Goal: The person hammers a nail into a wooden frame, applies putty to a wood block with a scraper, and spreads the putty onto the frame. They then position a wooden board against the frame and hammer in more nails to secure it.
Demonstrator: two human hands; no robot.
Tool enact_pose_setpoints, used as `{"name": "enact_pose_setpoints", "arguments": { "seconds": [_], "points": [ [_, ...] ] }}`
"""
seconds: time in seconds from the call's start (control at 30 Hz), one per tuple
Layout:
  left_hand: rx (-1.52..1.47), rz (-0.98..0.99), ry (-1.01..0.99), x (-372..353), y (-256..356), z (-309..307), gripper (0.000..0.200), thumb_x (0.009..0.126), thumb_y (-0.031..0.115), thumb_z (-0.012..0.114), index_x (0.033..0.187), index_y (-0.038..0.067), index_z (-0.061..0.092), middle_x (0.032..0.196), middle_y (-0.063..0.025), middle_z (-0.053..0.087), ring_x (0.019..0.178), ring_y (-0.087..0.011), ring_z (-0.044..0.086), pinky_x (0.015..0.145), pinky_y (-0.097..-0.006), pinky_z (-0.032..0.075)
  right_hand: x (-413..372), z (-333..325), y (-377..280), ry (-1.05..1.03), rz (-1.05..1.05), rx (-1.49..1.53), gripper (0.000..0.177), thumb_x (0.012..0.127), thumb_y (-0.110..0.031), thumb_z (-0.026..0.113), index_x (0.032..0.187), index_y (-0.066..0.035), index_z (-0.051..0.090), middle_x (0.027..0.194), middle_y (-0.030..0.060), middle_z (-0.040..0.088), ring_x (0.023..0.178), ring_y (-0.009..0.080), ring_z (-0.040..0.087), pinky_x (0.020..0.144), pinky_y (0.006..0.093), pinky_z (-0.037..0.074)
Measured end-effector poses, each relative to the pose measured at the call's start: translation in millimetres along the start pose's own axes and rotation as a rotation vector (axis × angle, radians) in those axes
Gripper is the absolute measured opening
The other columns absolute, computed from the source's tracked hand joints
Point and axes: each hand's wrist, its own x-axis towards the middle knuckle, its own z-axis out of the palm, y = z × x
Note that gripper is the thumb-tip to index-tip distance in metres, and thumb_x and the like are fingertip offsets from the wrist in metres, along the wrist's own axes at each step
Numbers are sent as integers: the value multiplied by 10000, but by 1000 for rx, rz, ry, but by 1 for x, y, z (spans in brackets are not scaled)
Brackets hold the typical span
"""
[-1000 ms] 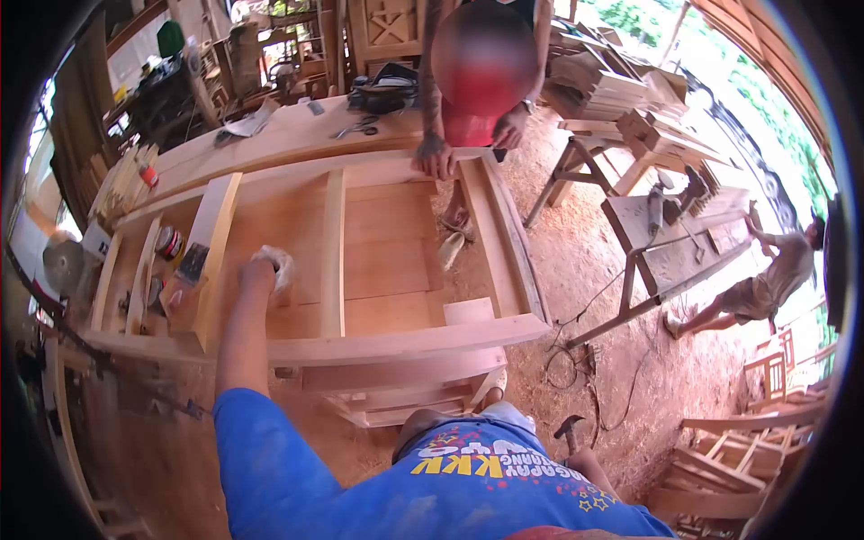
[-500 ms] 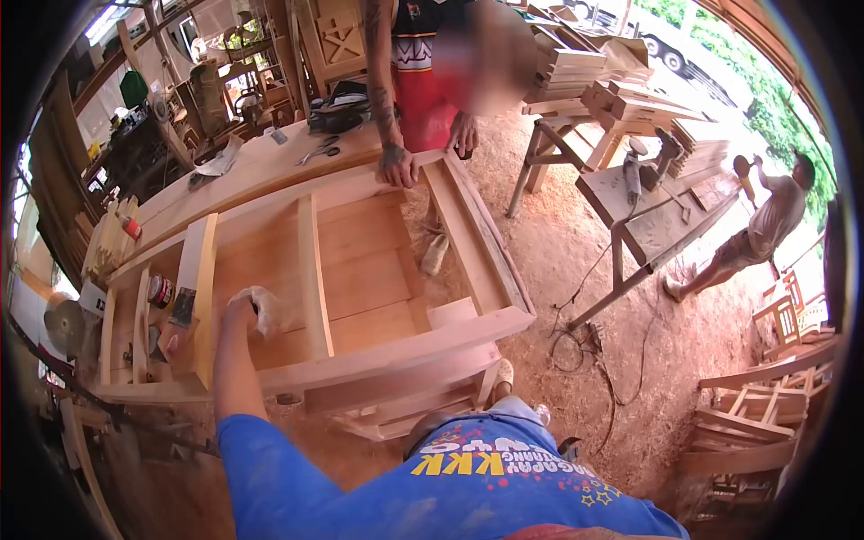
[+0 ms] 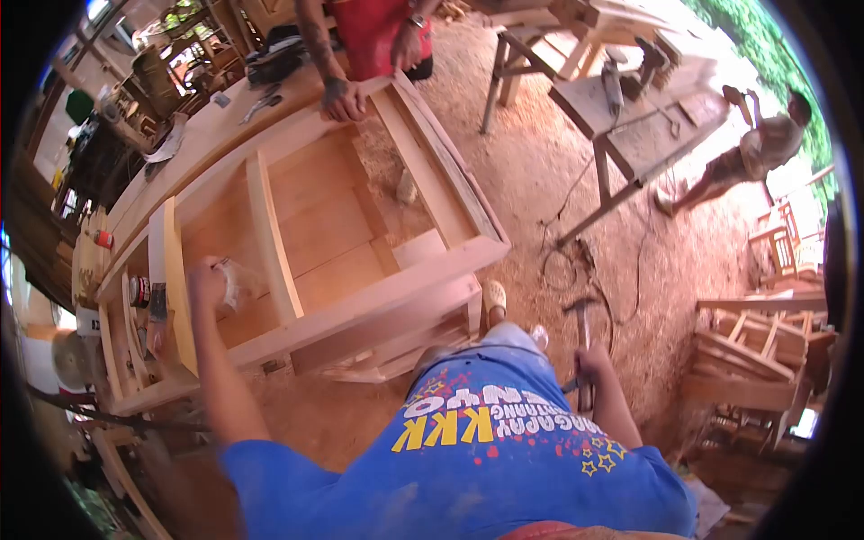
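My right hand grips a hammer by its handle, low at my right side, with the head upward. My left hand, smeared by motion, is over the wooden frame, beside a crossbar. A crumpled whitish plastic bag appears to be in its fingers; the exact grip is blurred. Brown panels lie within the frame. Left of my hand are a paintbrush and a small jar.
Across the frame, a co-worker's hand rests on its far corner. A workbench bears power tools, with a cord running down to the shavings-covered ground. Wooden chair parts are piled at right. Another person stands beyond the bench.
My right hand has come into view with the hammer. My view has shifted, so the frame sits further left and higher. My left hand stays over the frame, now more blurred.
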Motion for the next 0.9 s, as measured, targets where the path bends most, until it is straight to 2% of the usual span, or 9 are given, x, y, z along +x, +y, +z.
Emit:
{"name": "enact_pose_setpoints", "arguments": {
  "seconds": [0.07,0.1,0.13,0.17,0.2,0.27,0.47,0.57,0.9],
  "points": [
    [-311,-51,-101,-65,105,-34,289,983,192,627,1191,34,748,1012,-162,761,958,-239,743,871,-357,566,-9,-10,-47,47,-127,96,391,862,-252,636,538,-36,634,520,108,619,487,233,669,462,389,527],
    [-471,158,-150,-70,112,-8,278,996,190,620,1189,28,739,1041,-137,752,989,-214,718,893,-343,548,-5,-16,-62,10,-200,212,299,856,-212,652,628,-19,655,538,98,616,479,214,655,444,372,511],
    [-645,360,-236,-75,118,18,268,1009,187,612,1187,23,729,1069,-113,742,1020,-190,694,915,-330,530,-4,-16,-81,66,-277,350,200,858,-149,655,918,42,658,560,74,592,439,199,607,424,363,491],
    [-684,275,-385,-111,173,6,244,1028,161,585,1163,4,713,1122,-90,732,1068,-193,668,946,-334,511,-42,-27,-126,109,-358,484,471,860,-72,676,1289,58,533,636,48,575,434,165,551,418,349,474],
    [-770,490,-394,-121,189,41,223,1019,152,599,1144,1,705,1063,-90,727,1033,-193,666,930,-332,515,-67,-31,-152,126,-475,585,725,870,-49,719,1516,-28,391,763,47,589,497,135,540,454,306,464],
    [-685,693,-411,-172,259,57,196,985,127,609,1131,29,694,1036,-165,704,1006,-298,684,899,-388,531,-103,-42,-189,104,-685,593,826,841,-68,820,1563,-142,427,881,31,592,616,112,557,559,265,476],
    [-553,939,-487,-249,362,87,120,989,158,613,1060,77,664,1032,-145,641,964,-394,663,808,-496,538,-132,-50,-211,-76,-967,197,327,867,-176,867,1157,-70,761,877,-17,581,744,93,528,637,258,413],
    [-463,983,-498,-254,379,88,116,1000,155,605,1066,81,664,1028,-147,631,955,-383,669,790,-491,543,-133,-41,-209,-212,-789,244,189,868,-179,861,968,-41,779,856,12,575,748,113,530,654,301,404],
    [-620,1001,-689,-260,444,124,145,1029,123,584,1086,15,663,1002,-188,640,923,-405,666,778,-471,533,-84,-65,-192,-81,-707,280,253,820,-188,889,903,-53,692,821,67,542,714,192,526,650,353,413]
  ]
}}
